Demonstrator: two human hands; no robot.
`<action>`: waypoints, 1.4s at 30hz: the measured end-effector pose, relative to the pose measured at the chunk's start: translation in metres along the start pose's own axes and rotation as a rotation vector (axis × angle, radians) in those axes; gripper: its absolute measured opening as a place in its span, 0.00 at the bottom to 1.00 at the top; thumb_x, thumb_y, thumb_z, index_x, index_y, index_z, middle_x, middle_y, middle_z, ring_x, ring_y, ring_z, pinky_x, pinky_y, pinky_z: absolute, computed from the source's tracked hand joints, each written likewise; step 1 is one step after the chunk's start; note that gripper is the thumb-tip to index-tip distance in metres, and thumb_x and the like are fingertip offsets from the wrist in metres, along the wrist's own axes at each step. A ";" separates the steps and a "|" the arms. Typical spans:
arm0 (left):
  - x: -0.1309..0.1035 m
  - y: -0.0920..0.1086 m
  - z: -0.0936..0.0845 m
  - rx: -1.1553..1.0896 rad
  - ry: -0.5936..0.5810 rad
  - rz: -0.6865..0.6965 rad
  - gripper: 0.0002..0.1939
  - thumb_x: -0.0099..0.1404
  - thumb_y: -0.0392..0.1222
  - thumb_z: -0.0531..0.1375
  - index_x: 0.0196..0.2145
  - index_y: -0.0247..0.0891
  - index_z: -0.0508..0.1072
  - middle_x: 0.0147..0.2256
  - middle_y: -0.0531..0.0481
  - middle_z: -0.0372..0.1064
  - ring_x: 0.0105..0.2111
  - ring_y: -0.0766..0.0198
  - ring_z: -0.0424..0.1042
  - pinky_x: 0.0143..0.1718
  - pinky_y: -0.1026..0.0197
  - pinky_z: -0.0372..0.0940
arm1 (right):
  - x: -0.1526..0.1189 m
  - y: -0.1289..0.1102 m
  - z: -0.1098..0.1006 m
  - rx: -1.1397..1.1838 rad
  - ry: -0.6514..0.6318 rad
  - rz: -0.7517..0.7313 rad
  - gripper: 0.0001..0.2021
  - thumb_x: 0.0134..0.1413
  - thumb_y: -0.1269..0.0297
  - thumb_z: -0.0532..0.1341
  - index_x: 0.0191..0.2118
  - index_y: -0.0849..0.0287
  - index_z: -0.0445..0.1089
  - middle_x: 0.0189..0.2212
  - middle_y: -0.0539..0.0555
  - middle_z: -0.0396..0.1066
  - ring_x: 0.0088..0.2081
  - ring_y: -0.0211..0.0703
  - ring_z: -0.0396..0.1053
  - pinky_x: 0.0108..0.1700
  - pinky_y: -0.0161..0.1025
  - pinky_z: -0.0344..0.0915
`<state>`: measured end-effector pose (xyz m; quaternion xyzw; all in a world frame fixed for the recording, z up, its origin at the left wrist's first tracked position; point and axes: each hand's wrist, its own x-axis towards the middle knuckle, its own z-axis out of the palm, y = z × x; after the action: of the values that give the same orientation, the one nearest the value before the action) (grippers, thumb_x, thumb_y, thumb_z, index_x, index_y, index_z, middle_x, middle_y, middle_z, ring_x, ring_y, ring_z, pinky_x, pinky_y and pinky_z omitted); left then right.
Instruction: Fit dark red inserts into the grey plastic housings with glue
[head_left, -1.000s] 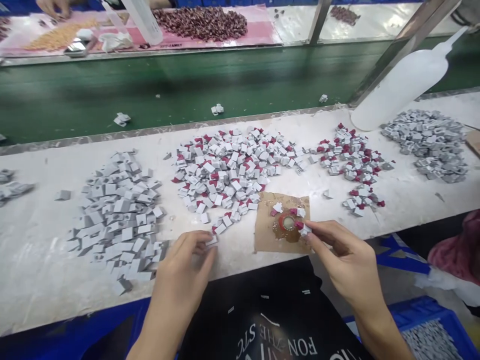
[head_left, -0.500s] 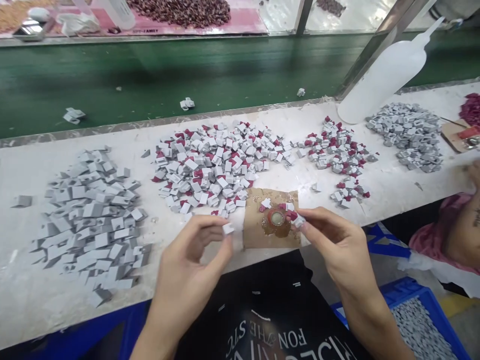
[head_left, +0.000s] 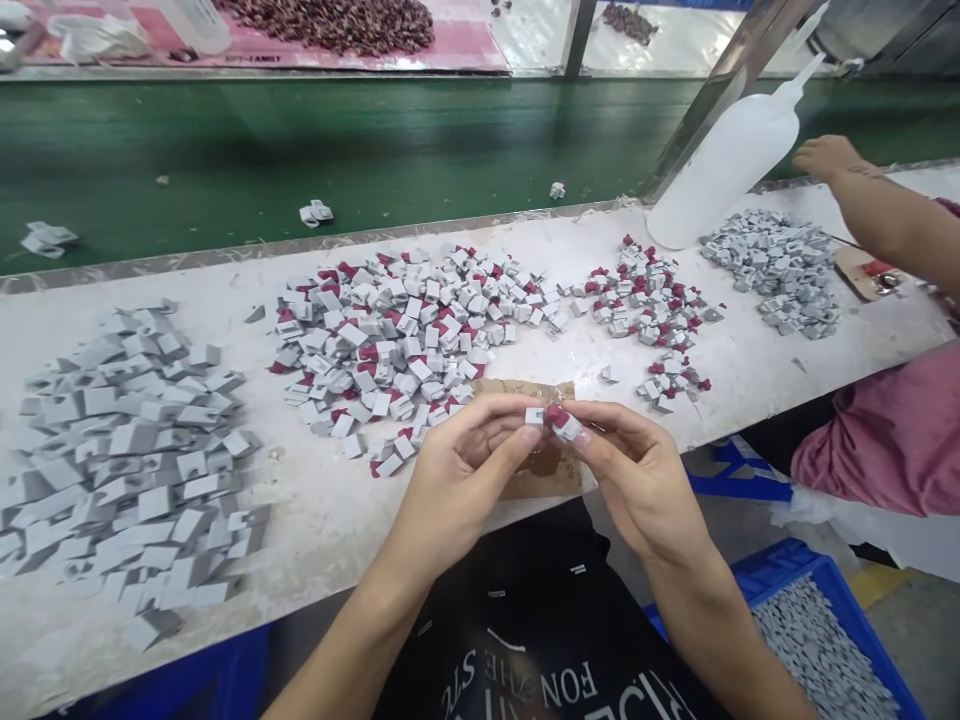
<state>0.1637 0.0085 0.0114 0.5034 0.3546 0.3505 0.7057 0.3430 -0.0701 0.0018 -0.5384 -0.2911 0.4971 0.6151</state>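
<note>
Between thumb and fingers, my left hand (head_left: pixel 469 465) pinches a small grey plastic block (head_left: pixel 533 416). My right hand (head_left: pixel 637 460) grips a grey and dark red plastic piece (head_left: pixel 562 421), its red end turned toward the grey block. The two pieces are almost together; whether they touch I cannot tell. Under my hands lies a brown cardboard piece (head_left: pixel 525 387) with a wet brown patch, mostly covered. Left of my hands spreads a pile of grey blocks (head_left: pixel 142 450). Behind them is a heap of joined grey and red pieces (head_left: pixel 397 335).
More grey and red pieces (head_left: pixel 652 290) sit right of centre, beside a white squeeze bottle (head_left: pixel 727 150) and small grey parts (head_left: pixel 780 265). A co-worker's arm (head_left: pixel 892 215) reaches in at right. A green belt (head_left: pixel 300 150) runs behind; a blue crate (head_left: pixel 832 640) stands below.
My hands have come together over the cardboard, bringing the block and the red-ended piece close. The view has shifted to the right. A co-worker's arm now stretches toward the belt.
</note>
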 end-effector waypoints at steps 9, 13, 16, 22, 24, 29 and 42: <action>-0.006 0.008 -0.011 0.263 -0.041 0.104 0.06 0.81 0.42 0.70 0.51 0.49 0.89 0.50 0.48 0.86 0.49 0.57 0.87 0.53 0.57 0.84 | 0.008 -0.022 0.002 -0.182 -0.156 -0.082 0.07 0.69 0.66 0.78 0.48 0.46 0.93 0.43 0.52 0.91 0.46 0.47 0.91 0.50 0.39 0.89; 0.001 0.023 -0.016 0.195 -0.065 0.079 0.06 0.80 0.43 0.72 0.52 0.50 0.90 0.48 0.48 0.88 0.48 0.55 0.88 0.50 0.57 0.85 | 0.018 -0.037 0.006 -0.163 -0.243 -0.072 0.07 0.70 0.67 0.77 0.48 0.47 0.92 0.43 0.52 0.89 0.43 0.45 0.89 0.45 0.38 0.88; 0.010 0.027 -0.019 0.037 -0.067 -0.007 0.06 0.76 0.43 0.76 0.50 0.48 0.91 0.45 0.48 0.90 0.45 0.55 0.90 0.48 0.57 0.86 | 0.024 -0.045 0.010 -0.201 -0.235 -0.122 0.08 0.70 0.67 0.77 0.49 0.46 0.92 0.43 0.53 0.89 0.45 0.45 0.88 0.46 0.37 0.86; 0.025 0.023 -0.026 -0.103 -0.060 -0.090 0.06 0.70 0.42 0.80 0.43 0.42 0.91 0.42 0.45 0.91 0.41 0.55 0.91 0.45 0.57 0.87 | 0.034 -0.042 0.012 -0.241 -0.226 -0.120 0.06 0.70 0.65 0.78 0.48 0.46 0.93 0.41 0.54 0.88 0.42 0.47 0.87 0.43 0.40 0.85; 0.028 0.025 -0.027 -0.070 -0.073 -0.085 0.05 0.70 0.41 0.80 0.43 0.42 0.91 0.44 0.45 0.91 0.41 0.54 0.91 0.45 0.56 0.87 | 0.036 -0.041 0.013 -0.259 -0.220 -0.116 0.05 0.70 0.64 0.77 0.48 0.47 0.92 0.41 0.54 0.88 0.42 0.48 0.87 0.42 0.41 0.85; 0.034 0.039 -0.035 0.107 -0.093 -0.034 0.04 0.74 0.42 0.75 0.46 0.46 0.89 0.43 0.47 0.89 0.43 0.53 0.90 0.46 0.53 0.87 | 0.048 -0.048 0.017 -0.304 -0.261 -0.107 0.05 0.73 0.62 0.76 0.49 0.48 0.91 0.41 0.54 0.87 0.40 0.47 0.85 0.41 0.43 0.85; 0.254 0.099 -0.078 0.976 0.288 -0.002 0.16 0.82 0.47 0.69 0.55 0.29 0.83 0.52 0.42 0.84 0.54 0.48 0.82 0.61 0.42 0.77 | 0.327 -0.041 0.075 -1.048 -0.072 -0.323 0.26 0.72 0.79 0.65 0.70 0.60 0.80 0.77 0.67 0.70 0.76 0.71 0.67 0.78 0.72 0.64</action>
<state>0.2114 0.2856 0.0501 0.7207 0.5712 0.2093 0.3325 0.3982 0.2638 0.0018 -0.7039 -0.5994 0.2029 0.3226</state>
